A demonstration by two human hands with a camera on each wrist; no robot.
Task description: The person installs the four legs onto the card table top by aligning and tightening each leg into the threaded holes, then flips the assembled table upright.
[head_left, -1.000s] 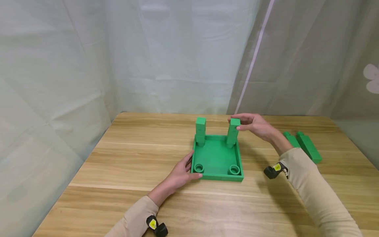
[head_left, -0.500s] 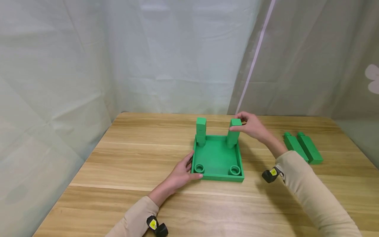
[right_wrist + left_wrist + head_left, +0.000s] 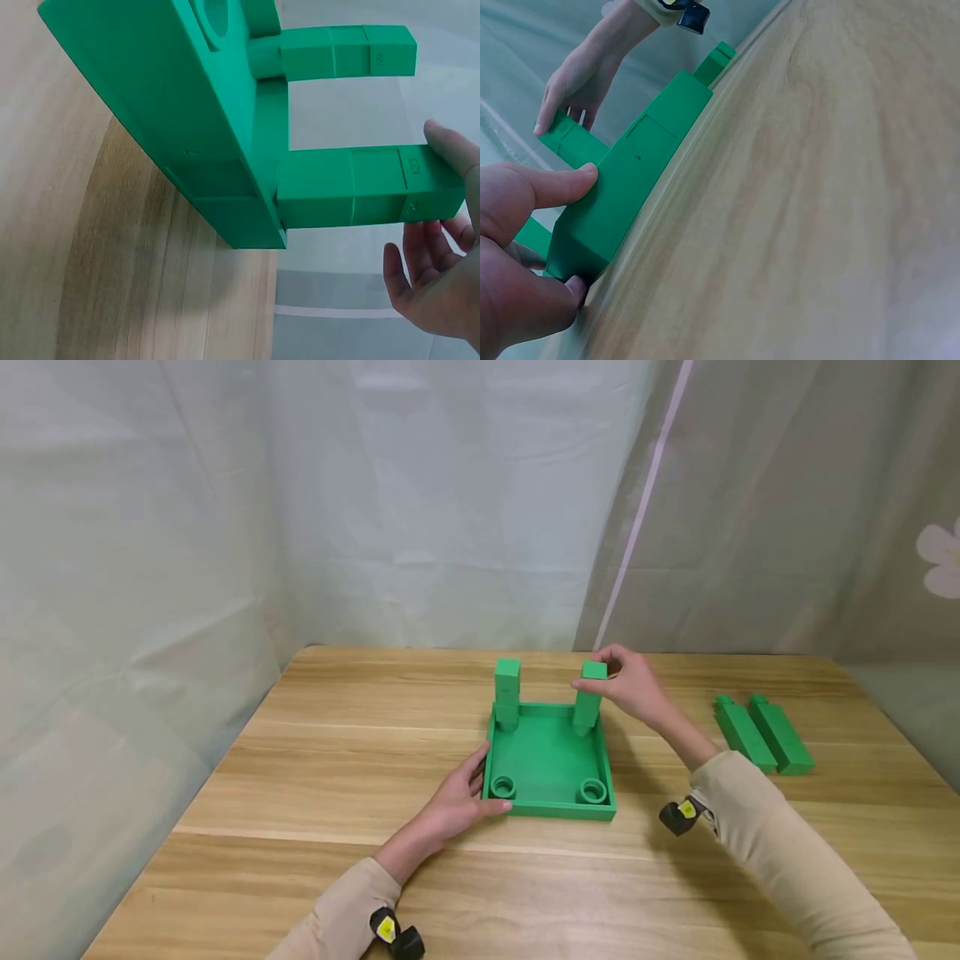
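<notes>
The green square tray (image 3: pixel 550 758) lies on the wooden table (image 3: pixel 315 760) near its middle. Two green posts stand upright in the tray's far corner sockets: the left post (image 3: pixel 507 693) and the right post (image 3: pixel 588 697). The two near sockets (image 3: pixel 592 791) are vacant. The right hand (image 3: pixel 630 683) grasps the right post at its top. The left hand (image 3: pixel 453 802) grips the tray's near-left edge. Two spare posts (image 3: pixel 761 733) lie flat, well apart, toward the table's right edge.
</notes>
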